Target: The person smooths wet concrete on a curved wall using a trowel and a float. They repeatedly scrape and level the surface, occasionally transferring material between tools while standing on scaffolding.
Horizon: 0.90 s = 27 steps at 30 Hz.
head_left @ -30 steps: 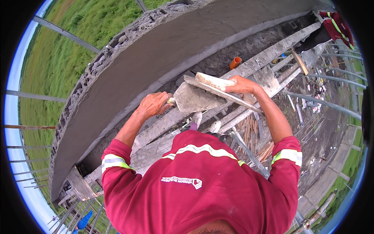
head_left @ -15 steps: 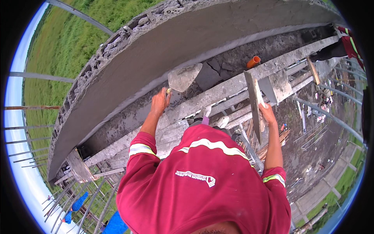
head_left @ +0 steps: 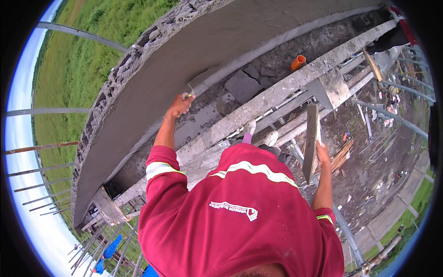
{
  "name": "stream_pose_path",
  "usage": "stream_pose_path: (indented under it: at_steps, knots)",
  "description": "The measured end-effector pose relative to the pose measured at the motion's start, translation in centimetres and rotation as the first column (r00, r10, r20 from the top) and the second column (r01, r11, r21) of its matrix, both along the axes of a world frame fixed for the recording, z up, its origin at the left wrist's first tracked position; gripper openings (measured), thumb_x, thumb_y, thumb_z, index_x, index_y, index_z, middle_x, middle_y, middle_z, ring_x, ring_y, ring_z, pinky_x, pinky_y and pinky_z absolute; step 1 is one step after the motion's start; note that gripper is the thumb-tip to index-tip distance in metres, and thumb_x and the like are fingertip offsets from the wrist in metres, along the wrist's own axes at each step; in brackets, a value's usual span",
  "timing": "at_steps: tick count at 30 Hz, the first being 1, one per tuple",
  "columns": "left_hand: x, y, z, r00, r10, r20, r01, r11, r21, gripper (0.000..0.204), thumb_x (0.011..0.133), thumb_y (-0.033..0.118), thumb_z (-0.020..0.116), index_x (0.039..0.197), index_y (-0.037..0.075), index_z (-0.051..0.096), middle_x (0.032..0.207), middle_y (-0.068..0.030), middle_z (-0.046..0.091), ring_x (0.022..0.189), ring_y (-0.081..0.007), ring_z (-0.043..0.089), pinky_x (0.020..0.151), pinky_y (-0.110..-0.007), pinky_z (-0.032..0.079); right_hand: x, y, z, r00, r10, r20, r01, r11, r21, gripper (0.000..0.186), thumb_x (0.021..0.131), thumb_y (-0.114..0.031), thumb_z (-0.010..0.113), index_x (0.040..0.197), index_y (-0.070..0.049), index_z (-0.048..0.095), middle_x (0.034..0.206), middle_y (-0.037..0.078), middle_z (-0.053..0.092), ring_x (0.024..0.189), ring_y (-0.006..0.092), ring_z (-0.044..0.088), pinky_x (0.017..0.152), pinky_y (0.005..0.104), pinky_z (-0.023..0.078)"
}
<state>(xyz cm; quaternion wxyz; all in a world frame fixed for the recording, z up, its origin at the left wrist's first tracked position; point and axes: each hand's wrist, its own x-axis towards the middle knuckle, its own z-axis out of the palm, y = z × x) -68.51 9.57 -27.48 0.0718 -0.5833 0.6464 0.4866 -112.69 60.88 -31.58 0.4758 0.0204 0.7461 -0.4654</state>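
My left hand [head_left: 179, 105] is closed around the handle of a trowel [head_left: 203, 77]. Its pointed blade lies edge-on at the lower part of a grey plastered wall [head_left: 147, 83], and its colour nearly blends with the plaster. Off to the right, my right hand [head_left: 322, 153] grips a long flat plastering float [head_left: 310, 143] by its pale back. The float stands almost on edge, its grey face turned left, out over the side of the ledge.
An orange pipe stub [head_left: 298, 62] stands in the rubble-strewn channel beside a broken slab [head_left: 243, 86]. A concrete ledge [head_left: 277, 94] runs along the channel. Scaffold poles [head_left: 392, 111] and ground lie below right. Another person's dark-clothed legs [head_left: 392, 39] show at far right.
The trowel has moved left from above the channel to the wall, its blade turning from face-on to edge-on. The float has dropped slightly and shifted right. The whole view has tilted somewhat.
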Motion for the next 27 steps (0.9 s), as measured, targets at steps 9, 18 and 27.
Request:
stream_pose_path:
  at_steps: [9, 18, 27]
  knots:
    - [4.3, 2.1, 4.5, 0.995, 0.084, -0.047, -0.086, 0.996, -0.024, 0.041, 0.093, 0.044, 0.064, 0.089, 0.003, 0.058, 0.065, -0.0028, 0.055, 0.051, -0.0126, 0.052, 0.047, -0.03, 0.044, 1.0, 5.1, -1.9, 0.986, -0.148, 0.081, 0.153, 0.986, -0.06, 0.034, 0.1, -0.035, 0.059, 0.116, -0.005, 0.065, 0.083, -0.004, 0.064, 0.063, 0.0038, 0.051, 0.055, 0.0227, 0.041]
    - [-2.6, 1.9, 2.4, 0.996, -0.033, 0.079, 0.048, 0.981, -0.19, 0.05, 0.093, 0.048, 0.061, 0.099, -0.002, 0.064, 0.067, -0.0079, 0.059, 0.054, -0.018, 0.059, 0.052, -0.035, 0.049, 1.3, 5.4, -2.3, 0.991, -0.125, 0.055, 0.125, 0.992, 0.005, 0.038, 0.097, -0.039, 0.063, 0.113, -0.004, 0.065, 0.082, -0.001, 0.063, 0.066, 0.0086, 0.056, 0.058, 0.0263, 0.045]
    - [2.3, 2.6, 5.6, 0.93, -0.122, 0.348, 0.196, 0.963, -0.186, 0.055, 0.092, 0.042, 0.061, 0.117, -0.007, 0.061, 0.096, -0.0266, 0.069, 0.091, -0.0401, 0.068, 0.085, -0.046, 0.051, 2.2, 5.4, -2.8, 0.988, -0.145, 0.045, 0.143, 0.989, 0.049, 0.037, 0.095, -0.042, 0.064, 0.107, -0.007, 0.064, 0.072, -0.003, 0.054, 0.057, 0.0085, 0.05, 0.052, 0.0264, 0.04]
